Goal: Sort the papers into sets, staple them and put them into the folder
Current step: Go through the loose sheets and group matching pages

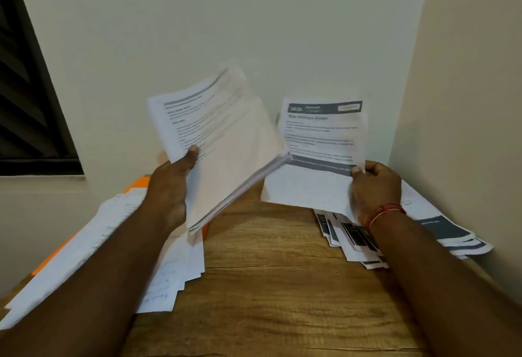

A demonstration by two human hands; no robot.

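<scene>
The left hand [172, 184] grips the stack [223, 145] above the desk [282, 286]; the right hand [372, 184] pinches one sheet [319, 145]. Held by its edge, the stack could fan out and spill onto the sorted piles.
</scene>
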